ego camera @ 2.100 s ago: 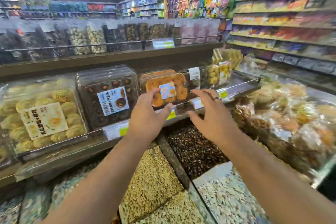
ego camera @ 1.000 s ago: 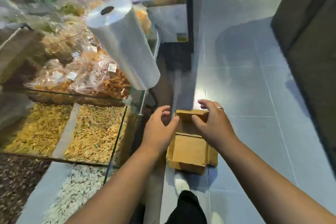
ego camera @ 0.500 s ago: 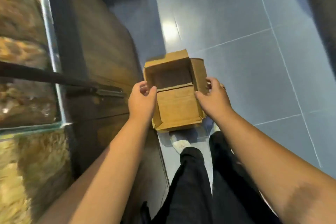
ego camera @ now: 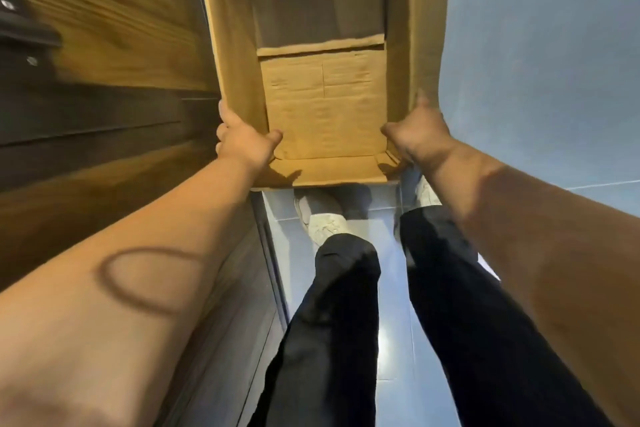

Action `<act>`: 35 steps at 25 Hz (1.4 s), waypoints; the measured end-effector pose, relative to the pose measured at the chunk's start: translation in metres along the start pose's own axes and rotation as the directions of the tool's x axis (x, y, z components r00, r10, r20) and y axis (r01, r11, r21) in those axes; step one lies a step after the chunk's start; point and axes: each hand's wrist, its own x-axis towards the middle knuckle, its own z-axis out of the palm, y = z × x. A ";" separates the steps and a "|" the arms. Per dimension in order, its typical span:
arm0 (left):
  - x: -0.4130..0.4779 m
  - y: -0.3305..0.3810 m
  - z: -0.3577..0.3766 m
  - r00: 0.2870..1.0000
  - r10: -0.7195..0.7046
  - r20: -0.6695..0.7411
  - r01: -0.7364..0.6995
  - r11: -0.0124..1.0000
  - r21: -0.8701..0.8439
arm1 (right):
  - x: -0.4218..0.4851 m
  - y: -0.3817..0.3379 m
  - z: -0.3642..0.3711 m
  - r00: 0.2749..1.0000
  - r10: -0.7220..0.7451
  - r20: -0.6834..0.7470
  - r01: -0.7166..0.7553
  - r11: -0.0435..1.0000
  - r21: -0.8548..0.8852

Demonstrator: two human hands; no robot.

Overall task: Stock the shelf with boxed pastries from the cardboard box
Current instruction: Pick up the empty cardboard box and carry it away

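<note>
– Closer now than half a second back: the cardboard box (ego camera: 322,104) fills the top of the view, and both hands have gone from hovering at its rim onto its side walls.

– How do they hold it?

– The left hand (ego camera: 242,140) grips the left wall by the near corner, thumb inside, fingers wrapped round the outside. The right hand (ego camera: 417,133) grips the right wall the same way, thumb inside, with one finger stretched up along the edge.

– And what is in it?

– Nothing that I can see. Bare bottom flaps with a seam across them; the far part is in shadow and the far end runs out of the frame. No boxed pastries show, and the shelf is out of view.

– Where does it sit?

– Just beside the wooden cabinet front (ego camera: 104,55) on its left, over the tiled floor (ego camera: 540,80), its near edge covering the toes of the pale shoes (ego camera: 322,218). Whether it is lifted or resting, I cannot tell.

– So what could go wrong?

– As I judge it, both grips are at one end on thin walls, so the box may twist or fold if it is swung up. I see no tape on the bottom flaps; they could sag open under any load. The left wall may catch on the cabinet. The feet are right under the near edge, so a careless step could knock it. And the shaded far end wants a look before calling it empty.
</note>
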 end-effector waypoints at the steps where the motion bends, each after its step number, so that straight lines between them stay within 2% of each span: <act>1: 0.009 -0.008 0.010 0.999 -0.030 0.018 0.031 0.998 -0.055 | 0.012 0.008 0.010 1.000 -0.008 0.021 0.008 1.000 -0.026; 4: 0.033 -0.034 0.023 0.997 -0.077 -0.013 0.074 0.987 -0.145 | 0.039 0.024 0.023 1.000 0.014 -0.007 -0.014 0.999 -0.047; 10: 0.060 -0.049 0.028 0.985 -0.162 0.053 0.170 0.947 -0.271 | 0.056 0.042 0.029 0.997 -0.017 -0.072 0.027 0.990 0.140; 14: 0.029 -0.032 0.020 0.997 -0.063 0.036 0.070 0.968 -0.242 | 0.039 0.051 -0.006 0.990 -0.066 -0.122 0.084 0.986 0.146; 20: -0.059 0.072 -0.049 0.990 0.138 -0.011 -0.136 0.949 -0.286 | -0.034 0.015 -0.149 0.958 -0.129 -0.256 0.161 0.981 0.106; 27: -0.203 0.220 -0.203 0.941 0.308 -0.143 -0.337 0.898 -0.282 | -0.178 -0.081 -0.366 0.880 -0.282 -0.381 0.321 0.946 0.041; 32: -0.312 0.302 -0.298 0.876 0.401 -0.267 -0.458 0.866 -0.201 | -0.281 -0.134 -0.482 0.811 -0.341 -0.476 0.364 0.930 -0.045; 35: -0.373 0.333 -0.343 0.840 0.432 -0.328 -0.494 0.859 -0.136 | -0.340 -0.147 -0.524 0.763 -0.349 -0.544 0.404 0.915 -0.019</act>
